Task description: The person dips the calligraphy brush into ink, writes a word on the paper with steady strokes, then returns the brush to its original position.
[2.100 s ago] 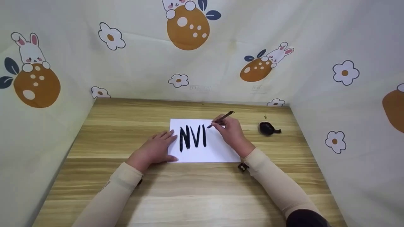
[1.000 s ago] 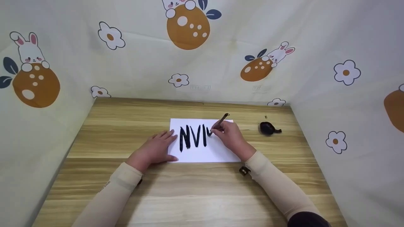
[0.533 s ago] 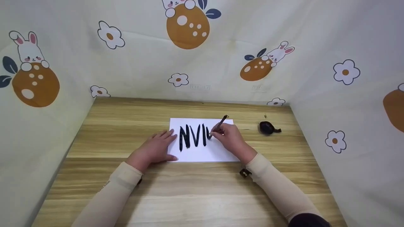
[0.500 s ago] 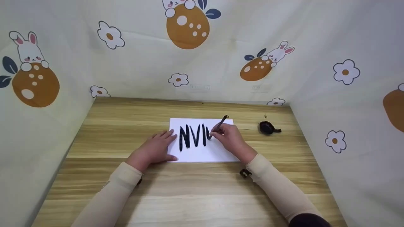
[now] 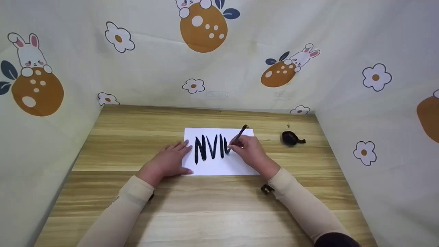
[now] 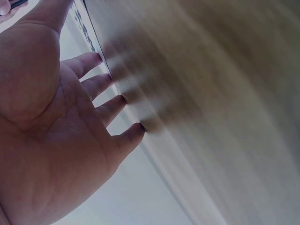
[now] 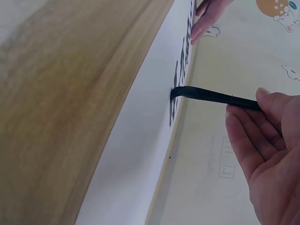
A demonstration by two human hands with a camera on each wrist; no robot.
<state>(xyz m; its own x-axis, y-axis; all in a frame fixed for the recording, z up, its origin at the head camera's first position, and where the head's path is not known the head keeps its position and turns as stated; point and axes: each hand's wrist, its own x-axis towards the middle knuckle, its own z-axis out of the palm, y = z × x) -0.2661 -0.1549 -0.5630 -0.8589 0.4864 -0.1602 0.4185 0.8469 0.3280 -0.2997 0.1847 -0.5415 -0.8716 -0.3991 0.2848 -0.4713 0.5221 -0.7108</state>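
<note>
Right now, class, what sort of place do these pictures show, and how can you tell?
Probably a small screened writing corner: a wooden table, a rabbit-print cloth hung around three sides, and paper under a brush.

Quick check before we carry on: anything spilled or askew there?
Only a small speck on the table behind the dark dish; it's too small to tell if it is ink or debris. Otherwise nothing stands out: the paper lies flat, the brush looks undamaged, and no puddle shows around the dish.

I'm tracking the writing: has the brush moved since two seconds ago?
Yes: judged against the inked I, the brush has moved down the paper, toward its near edge.
</note>
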